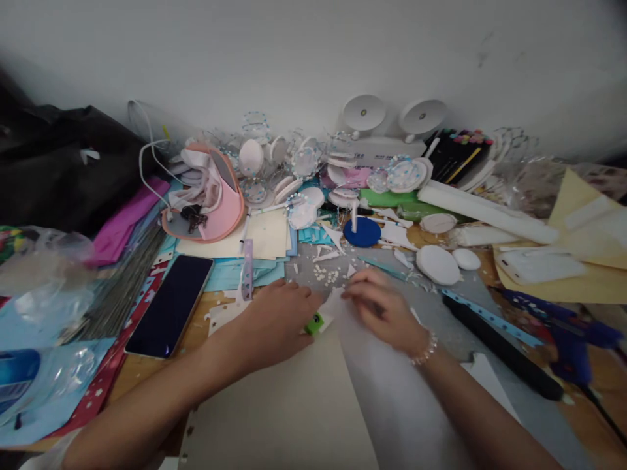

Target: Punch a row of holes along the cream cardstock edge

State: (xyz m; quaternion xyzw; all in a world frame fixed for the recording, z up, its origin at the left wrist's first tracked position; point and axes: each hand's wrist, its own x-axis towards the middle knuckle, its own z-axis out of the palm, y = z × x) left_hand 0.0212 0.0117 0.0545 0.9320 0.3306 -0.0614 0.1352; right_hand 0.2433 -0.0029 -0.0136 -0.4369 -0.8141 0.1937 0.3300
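My left hand (281,320) is closed over a small green craft punch (314,323), fingers above and thumb at its near side. Most of the punch is hidden. Beside it my right hand (385,307) pinches the edge of a white piece of paper (334,305), which reaches up to the punch. Under the left forearm lies a cream sheet (279,405) with small shaped holes along its left edge. A white sheet (401,398) lies below my right hand. Tiny punched paper bits (330,274) are scattered just beyond both hands.
A phone (170,307) lies left of my left arm. To the right are a black-handled tool (504,346) and a blue glue gun (568,326). White discs (437,264), a blue disc (362,232), a pink visor (228,212) and beaded pieces crowd the back.
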